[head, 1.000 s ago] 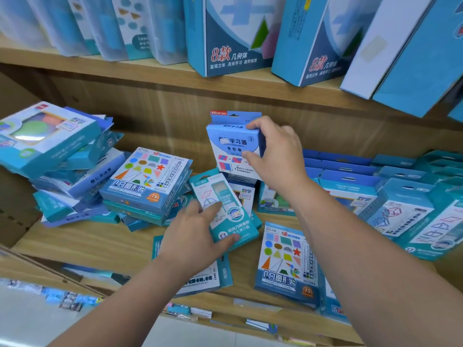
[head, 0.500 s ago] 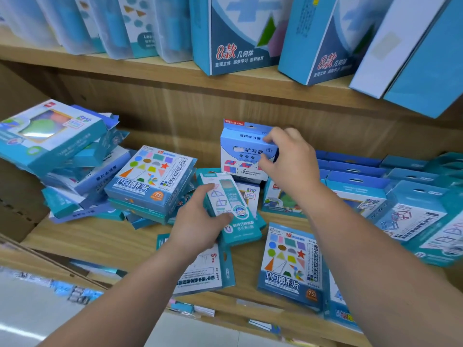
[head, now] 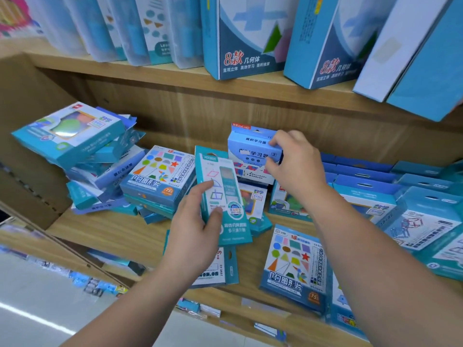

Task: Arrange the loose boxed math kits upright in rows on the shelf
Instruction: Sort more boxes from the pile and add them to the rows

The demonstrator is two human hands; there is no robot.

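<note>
My right hand [head: 297, 162] grips a light blue boxed kit [head: 250, 152] by its right side, holding it upright near the back of the wooden shelf [head: 112, 229]. My left hand [head: 198, 226] holds a slim teal kit [head: 223, 196] tilted up off the shelf, thumb across its front. Under my left hand a flat white-and-teal kit [head: 226, 267] lies on the shelf. A shapes kit [head: 297, 264] lies flat at the front right. A second shapes kit [head: 157, 176] tops a loose pile to the left.
A leaning heap of blue boxes [head: 72, 136] fills the left end of the shelf. Rows of teal kits [head: 413, 196] stand tilted on the right. Large blue boxes [head: 248, 36] stand on the upper shelf. Bare shelf board lies in front of the left heap.
My left hand has lifted the slim teal kit more upright. My right hand keeps hold of the light blue kit, which has tipped a little, its top face showing.
</note>
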